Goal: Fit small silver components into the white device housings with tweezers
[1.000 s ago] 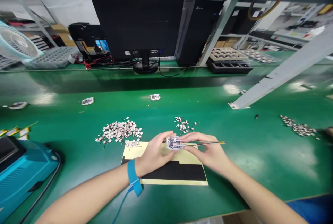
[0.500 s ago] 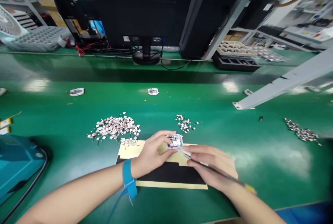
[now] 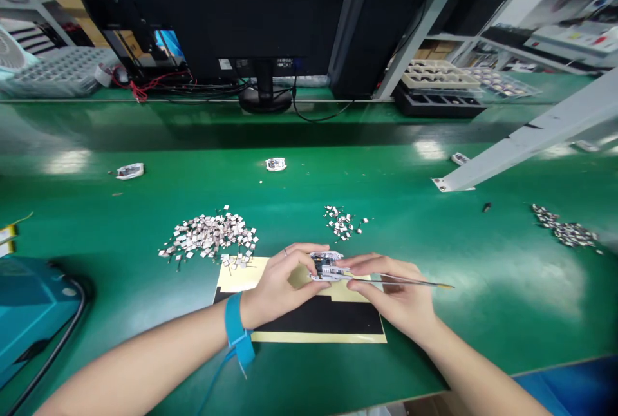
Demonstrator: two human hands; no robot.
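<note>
White-cased device (image 3: 326, 261), apparently unfinished: internals exposed, loose parts (image 3: 210, 236) heaped on worktop (image 3: 313, 371). Left hand (image 3: 273, 288): grip closed on its edge, above mat (image 3: 318, 318). Right hand (image 3: 403, 292): grip pinching tweezers (image 3: 415, 283), tips at device.

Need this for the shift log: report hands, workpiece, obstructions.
Left hand: gripping white-cased device. Right hand: holding tweezers, tips at device. Loose parts piled beyond left hand; nothing visibly blocking.

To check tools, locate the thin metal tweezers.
In the head view, right of centre, the thin metal tweezers are in the right hand, tips at the white rectangular device in the left hand.
</note>
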